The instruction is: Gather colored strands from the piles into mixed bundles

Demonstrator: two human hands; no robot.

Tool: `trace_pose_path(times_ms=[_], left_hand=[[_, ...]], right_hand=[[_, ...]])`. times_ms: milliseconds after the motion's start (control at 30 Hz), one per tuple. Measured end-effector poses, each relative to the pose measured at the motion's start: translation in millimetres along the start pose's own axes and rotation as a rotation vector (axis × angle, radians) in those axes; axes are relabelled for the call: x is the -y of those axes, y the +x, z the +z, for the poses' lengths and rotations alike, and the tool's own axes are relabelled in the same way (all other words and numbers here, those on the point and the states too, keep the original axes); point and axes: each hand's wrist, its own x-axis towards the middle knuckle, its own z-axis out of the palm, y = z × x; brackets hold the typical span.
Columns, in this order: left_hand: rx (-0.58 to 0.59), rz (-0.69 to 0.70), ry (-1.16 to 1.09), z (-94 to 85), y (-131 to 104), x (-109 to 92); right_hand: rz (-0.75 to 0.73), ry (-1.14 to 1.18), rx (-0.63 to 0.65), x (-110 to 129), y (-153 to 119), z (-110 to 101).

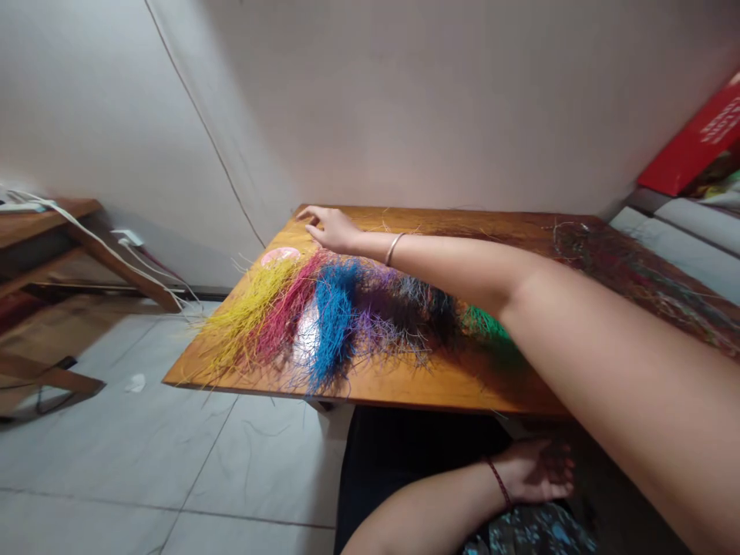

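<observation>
My right hand [331,229] reaches across to the back left corner of the wooden table [393,385], fingers apart and nothing seen in them. Just below it lie bundles of thin strands: yellow [254,304], dark pink [286,308] and blue [335,316]. Further right are purple strands [370,327], grey and black ones [442,308], and green ones [482,322] partly behind my right forearm. A pink round item [280,256] sits at the top of the yellow bundle. My left hand [540,470] rests low near my lap, palm up, fingers loosely bent and apart, in shadow.
Loose mixed strands [647,277] spread over the table's right side. Behind them are a red box [694,142] and pale stacked items [687,239]. A wall runs along the back. At the left stands another wooden table [52,223] with white cables [86,231].
</observation>
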Motion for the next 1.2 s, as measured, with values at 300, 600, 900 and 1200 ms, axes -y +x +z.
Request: trace_pose_path(times_ms=[300, 600, 900, 1200], left_hand=[[-0.161, -0.143, -0.16, 13.8, -19, -19], [-0.189, -0.198, -0.197, 20.7, -23, -18], [-0.242, -0.168, -0.183, 31.6, -29, -20], [-0.25, -0.174, -0.186, 32.0, -29, -20]], right_hand=[[0.03, -0.082, -0.333, 59, -211, -214], [0.808, -0.228, -0.373, -27, -423, -260], [1.03, 0.111, -0.655, -114, -494, -270], [1.074, -0.113, -0.603, -130, -512, -272]])
